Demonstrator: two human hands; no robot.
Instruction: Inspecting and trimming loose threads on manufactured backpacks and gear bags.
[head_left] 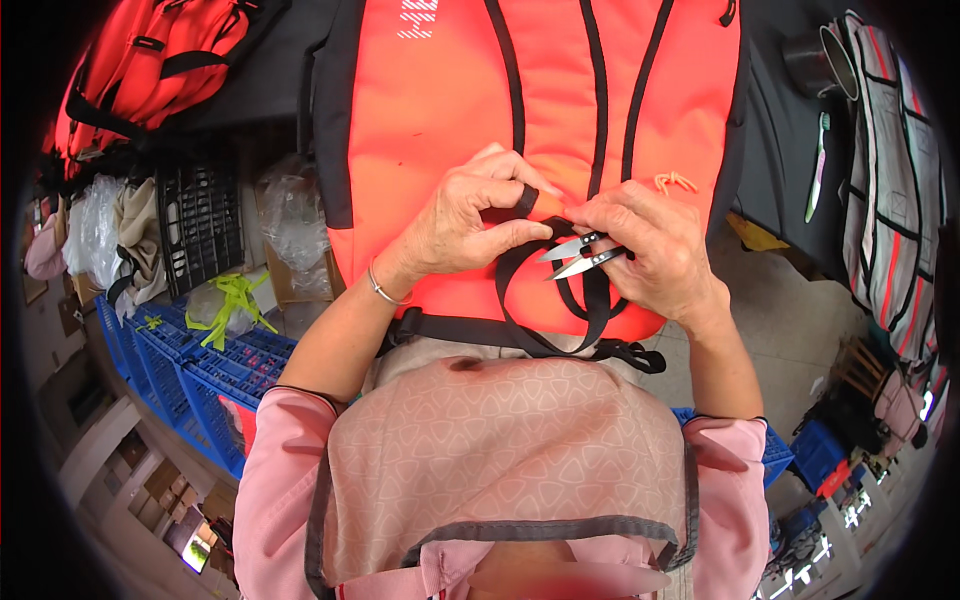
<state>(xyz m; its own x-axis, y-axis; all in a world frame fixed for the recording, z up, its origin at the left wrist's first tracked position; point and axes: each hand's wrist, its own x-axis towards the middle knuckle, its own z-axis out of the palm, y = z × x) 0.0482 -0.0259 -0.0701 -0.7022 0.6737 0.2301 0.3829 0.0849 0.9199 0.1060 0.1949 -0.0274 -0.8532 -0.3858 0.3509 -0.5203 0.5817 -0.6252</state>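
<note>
The left hand (465,215) is curled almost closed, thumb and forefinger pinching a black strap (545,300) just where it loops off the front of an orange backpack (450,110). The right hand (650,250) is closed around small thread snips (578,252); only the two silvery blades stick out toward the left hand, slightly apart, their tips just beside the pinched strap. The handle end is hidden inside the fingers, and whether the blades touch the strap is hard to tell. The backpack lies against the person's front, its top cut off by the upper edge of the picture and its lower edge covered by a beige patterned apron (500,450). The strap hangs in a loop below both hands, down to a black buckle (635,352) at the bag's bottom edge.

The bag rests partly on a dark table (780,150), where a metal cup (825,60) stands near a grey striped bag (895,170). To the left lie more orange bags (150,60), a black crate (200,215), clear plastic wrapping (290,210) and blue crates (190,370) with yellow-green straps (235,300) on top. The floor is pale concrete; the far corners blur into the dark rim.
</note>
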